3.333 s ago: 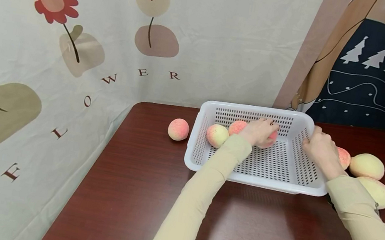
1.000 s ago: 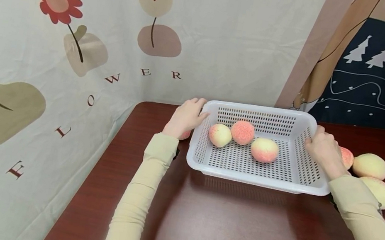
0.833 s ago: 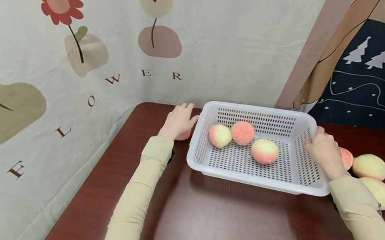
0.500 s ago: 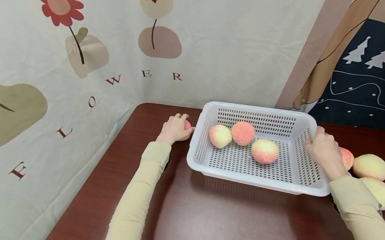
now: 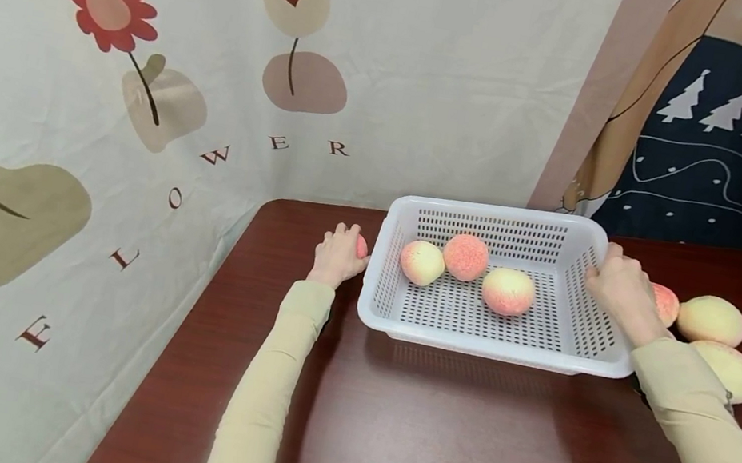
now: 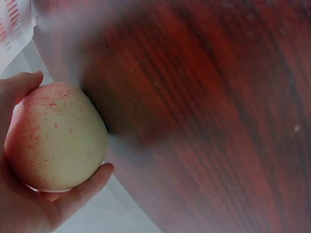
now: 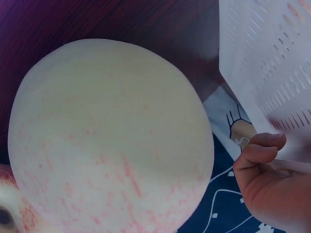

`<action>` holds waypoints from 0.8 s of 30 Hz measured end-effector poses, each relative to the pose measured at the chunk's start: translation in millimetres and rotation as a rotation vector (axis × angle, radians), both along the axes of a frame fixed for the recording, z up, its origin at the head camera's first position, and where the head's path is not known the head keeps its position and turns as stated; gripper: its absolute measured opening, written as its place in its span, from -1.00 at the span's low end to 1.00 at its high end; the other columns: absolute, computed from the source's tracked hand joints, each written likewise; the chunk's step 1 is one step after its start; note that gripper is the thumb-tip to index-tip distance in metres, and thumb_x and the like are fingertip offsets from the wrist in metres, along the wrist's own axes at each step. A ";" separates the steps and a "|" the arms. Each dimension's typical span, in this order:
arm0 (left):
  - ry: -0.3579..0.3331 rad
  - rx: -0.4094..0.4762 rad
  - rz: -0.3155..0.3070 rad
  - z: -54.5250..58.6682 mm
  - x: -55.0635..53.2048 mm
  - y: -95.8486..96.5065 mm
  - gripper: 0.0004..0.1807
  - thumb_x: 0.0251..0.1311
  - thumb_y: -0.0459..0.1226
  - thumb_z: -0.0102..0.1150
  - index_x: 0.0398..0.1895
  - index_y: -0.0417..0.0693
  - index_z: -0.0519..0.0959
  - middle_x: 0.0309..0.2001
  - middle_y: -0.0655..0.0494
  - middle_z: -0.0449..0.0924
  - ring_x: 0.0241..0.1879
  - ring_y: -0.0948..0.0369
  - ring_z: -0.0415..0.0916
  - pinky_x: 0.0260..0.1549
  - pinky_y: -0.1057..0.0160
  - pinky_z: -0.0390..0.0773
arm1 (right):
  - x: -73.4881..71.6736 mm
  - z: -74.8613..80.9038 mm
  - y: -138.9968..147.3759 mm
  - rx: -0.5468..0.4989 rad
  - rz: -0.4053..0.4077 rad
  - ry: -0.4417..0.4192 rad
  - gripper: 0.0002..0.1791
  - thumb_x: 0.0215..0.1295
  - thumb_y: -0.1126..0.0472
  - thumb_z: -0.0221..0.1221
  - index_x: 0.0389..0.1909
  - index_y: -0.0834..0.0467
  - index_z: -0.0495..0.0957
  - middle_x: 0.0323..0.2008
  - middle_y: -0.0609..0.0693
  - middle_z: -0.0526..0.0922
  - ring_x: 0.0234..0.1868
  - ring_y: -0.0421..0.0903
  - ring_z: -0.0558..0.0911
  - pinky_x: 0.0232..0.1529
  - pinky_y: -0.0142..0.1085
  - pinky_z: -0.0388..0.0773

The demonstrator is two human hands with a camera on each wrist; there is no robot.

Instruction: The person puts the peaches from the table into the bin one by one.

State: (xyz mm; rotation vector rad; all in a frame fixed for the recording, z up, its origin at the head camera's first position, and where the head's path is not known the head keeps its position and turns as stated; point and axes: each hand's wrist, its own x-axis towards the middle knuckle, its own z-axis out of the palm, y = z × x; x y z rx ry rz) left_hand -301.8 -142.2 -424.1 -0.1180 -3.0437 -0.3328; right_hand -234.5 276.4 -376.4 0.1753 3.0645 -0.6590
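My left hand [image 5: 336,255] curls round a pink and cream peach [image 6: 60,138] left of the basket; in the left wrist view the thumb and fingers clasp it from both sides, close over the table. In the head view the hand hides most of that peach. My right hand [image 5: 623,294] grips the right rim of a white perforated plastic basket [image 5: 484,348], its fingers curled over the edge in the right wrist view. Inside the basket lie a cream peach [image 5: 422,263], a pinker peach [image 5: 465,257] and a third peach [image 5: 508,292].
Right of the basket, near my right forearm, sit a red-tinged peach [image 5: 665,304], a pale peach [image 5: 712,320] and another pale peach [image 5: 728,371]. The dark red wooden table [image 5: 447,438] meets a flower-printed cloth [image 5: 433,112] at its back and left edges.
My left hand first let go of a peach inside the basket, moved left past the rim, then came down and closed round the peach outside. The right hand stays on the rim.
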 end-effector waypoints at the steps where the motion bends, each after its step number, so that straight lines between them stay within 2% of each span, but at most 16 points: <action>1: 0.006 0.000 0.002 -0.6 0.1 -0.4 -0.34 0.05 0.01 0.24 0.19 -0.06 0.34 0.11 -0.16 0.39 0.01 -0.16 0.43 -0.11 -0.14 0.53 | -0.2 -0.1 -0.1 -0.003 -0.001 -0.003 -0.39 0.35 0.23 -0.12 0.22 0.61 0.00 -0.16 0.55 0.39 -0.41 0.24 0.58 -0.44 0.00 0.55; 7: 0.020 0.009 0.005 -2.0 0.5 -4.3 -0.33 0.03 0.07 0.22 0.17 -0.07 0.36 0.06 -0.16 0.42 -0.03 -0.16 0.47 -0.15 -0.13 0.55 | -0.8 -0.7 -1.0 -0.016 -0.007 -0.019 -0.36 0.36 0.23 -0.11 0.26 0.60 -0.05 -0.15 0.54 0.37 -0.44 0.22 0.59 -0.48 -0.04 0.58; 13: 0.035 0.033 0.004 2.0 0.5 -7.2 -0.35 0.04 0.04 0.22 0.16 -0.05 0.36 0.06 -0.17 0.42 -0.03 -0.16 0.47 -0.13 -0.13 0.55 | -0.8 -0.3 -1.3 -0.011 -0.011 -0.018 -0.36 0.35 0.23 -0.11 0.25 0.60 -0.03 -0.16 0.54 0.38 -0.44 0.23 0.59 -0.46 -0.02 0.58; 18: 0.097 0.044 -0.007 13.2 1.9 -6.7 -0.38 0.04 0.04 0.21 0.14 -0.05 0.38 0.06 -0.16 0.44 -0.04 -0.16 0.47 -0.15 -0.13 0.56 | -0.7 -0.5 -0.2 -0.005 -0.009 -0.008 -0.38 0.34 0.22 -0.11 0.23 0.60 0.00 -0.17 0.54 0.39 -0.43 0.24 0.58 -0.44 0.00 0.56; 24: 0.184 0.031 -0.052 30.6 5.0 -2.9 -0.39 0.03 0.03 0.22 0.13 -0.04 0.40 0.06 -0.13 0.45 -0.06 -0.13 0.47 -0.21 -0.13 0.58 | -1.3 -1.0 0.8 -0.005 -0.007 -0.009 -0.37 0.35 0.22 -0.11 0.24 0.60 -0.01 -0.16 0.54 0.39 -0.42 0.24 0.58 -0.43 0.01 0.56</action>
